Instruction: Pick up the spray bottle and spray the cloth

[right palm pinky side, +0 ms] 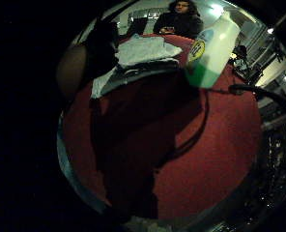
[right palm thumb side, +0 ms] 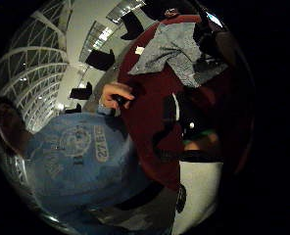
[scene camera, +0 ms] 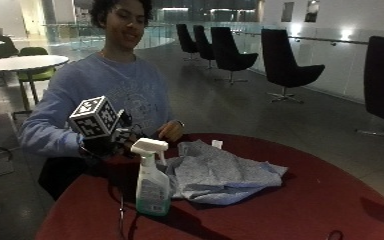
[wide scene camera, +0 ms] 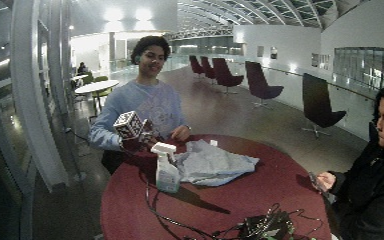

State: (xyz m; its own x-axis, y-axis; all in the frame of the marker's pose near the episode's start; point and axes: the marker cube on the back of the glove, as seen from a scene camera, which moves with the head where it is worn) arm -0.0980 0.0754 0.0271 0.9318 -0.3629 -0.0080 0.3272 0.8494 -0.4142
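- Translucent plastic spray bottle with white trigger head [scene camera: 152, 185] stands upright on round red table [scene camera: 298, 210], near its edge.
- Crumpled pale blue cloth [scene camera: 222, 172] lies just beside bottle, toward table's middle.
- Black-gloved right hand [scene camera: 105, 145] hovers behind bottle, apart from it.
- Bare hand [scene camera: 171, 131] rests at table edge, behind cloth.

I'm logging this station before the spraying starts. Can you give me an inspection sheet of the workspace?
Surface: round red table.
Job's things: spray bottle upright, green liquid low; blue cloth crumpled beside it.
Clutter: small white item behind the cloth.
Grippers: gloved right hand behind the bottle, holding nothing; fingers unclear. Bare hand at the table edge.
Cables: black cable past the bottle; tangle near edge.
Surroundings: black chairs, white table.
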